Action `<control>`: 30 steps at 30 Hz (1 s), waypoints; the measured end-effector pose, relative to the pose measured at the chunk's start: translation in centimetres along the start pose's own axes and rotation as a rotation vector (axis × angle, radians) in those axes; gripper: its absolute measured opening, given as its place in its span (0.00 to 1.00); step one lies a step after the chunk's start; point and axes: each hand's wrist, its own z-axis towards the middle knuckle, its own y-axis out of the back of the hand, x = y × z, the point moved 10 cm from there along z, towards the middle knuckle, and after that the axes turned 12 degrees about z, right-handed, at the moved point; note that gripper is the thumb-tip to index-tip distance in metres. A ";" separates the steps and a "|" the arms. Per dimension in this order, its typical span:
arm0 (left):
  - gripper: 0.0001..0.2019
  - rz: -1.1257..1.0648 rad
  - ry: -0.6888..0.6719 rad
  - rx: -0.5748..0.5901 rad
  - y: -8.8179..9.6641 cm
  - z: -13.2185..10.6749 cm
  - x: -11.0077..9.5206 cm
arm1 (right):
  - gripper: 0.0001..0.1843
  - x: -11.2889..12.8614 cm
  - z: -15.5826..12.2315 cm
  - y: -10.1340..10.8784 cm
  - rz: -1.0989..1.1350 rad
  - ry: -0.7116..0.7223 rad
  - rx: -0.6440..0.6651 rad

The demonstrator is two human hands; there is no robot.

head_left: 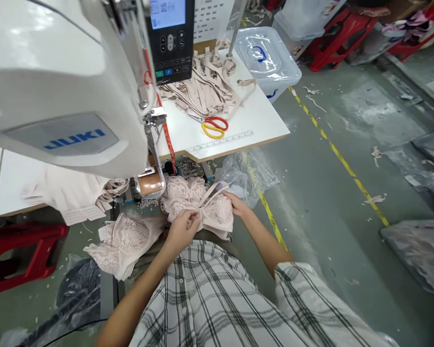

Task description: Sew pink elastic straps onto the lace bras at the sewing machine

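Observation:
A pale pink lace bra [217,214] lies across my lap, just below the sewing machine's arm. My left hand [183,230] is closed in a pinch at the bra's middle, between the cups. The fingers of my right hand [237,205] grip the outer edge of the right cup, partly hidden behind it. A thin strap loops up over that cup. More lace bra pieces [125,241] drape over my thigh to the left. The white sewing machine [58,86] has its metal needle area [150,180] close above the lace.
Red-and-yellow scissors [214,127], a clear ruler [220,140] and a pile of beige straps [210,86] lie on the white table [267,120]. Folded beige fabric [70,193] hangs at left. A red stool [21,255] and a lidded plastic box [267,58] stand nearby.

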 end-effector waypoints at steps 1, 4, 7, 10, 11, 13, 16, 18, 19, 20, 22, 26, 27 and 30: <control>0.19 -0.005 -0.016 -0.023 -0.3 0.3 -0.8 | 0.13 0.8 -1.7 -0.5 0.008 0.030 0.012; 0.26 -0.079 -0.103 0.006 -1.1 1.1 -3.8 | 0.16 2.6 -7.3 -3.5 -0.007 0.094 0.096; 0.19 -0.322 -0.186 0.241 -1.2 0.5 -6.3 | 0.17 4.7 -12.7 -7.8 -0.148 0.269 0.216; 0.21 -0.498 -0.199 0.336 2.0 -1.9 -7.6 | 0.15 6.8 -16.8 -12.4 -0.410 0.457 0.305; 0.22 -0.532 -0.207 0.334 3.6 -2.8 -8.0 | 0.14 7.3 -17.8 -14.3 -0.519 0.512 0.367; 0.24 -0.556 -0.208 0.305 6.4 -4.3 -8.6 | 0.13 8.1 -19.1 -18.3 -0.747 0.604 0.546; 0.24 -0.499 -0.093 0.178 9.8 -5.5 -7.5 | 0.15 12.2 -17.3 -22.3 -0.872 0.757 0.604; 0.25 -0.444 -0.009 0.145 10.6 -5.9 -6.3 | 0.17 18.7 -13.7 -23.1 -0.720 0.908 0.364; 0.27 -0.409 0.021 0.138 10.6 -6.0 -5.7 | 0.19 22.6 -12.1 -23.2 -0.623 1.031 0.221; 0.28 -0.375 0.039 0.138 10.6 -6.1 -5.3 | 0.24 26.1 -10.7 -23.6 -0.517 1.141 0.127; 0.29 -0.330 0.046 0.147 10.3 -6.2 -4.6 | 0.38 31.9 -7.4 -25.2 -0.397 1.224 0.031; 0.31 -0.313 0.033 0.151 9.9 -6.4 -3.6 | 0.39 38.2 -3.7 -30.4 -0.337 1.274 0.194; 0.32 -0.308 0.037 0.139 10.0 -6.3 -3.3 | 0.37 38.7 -3.6 -31.4 -0.342 1.288 0.236; 0.33 -0.295 0.040 0.113 10.2 -6.0 -2.6 | 0.32 39.2 -3.5 -32.2 -0.335 1.318 0.216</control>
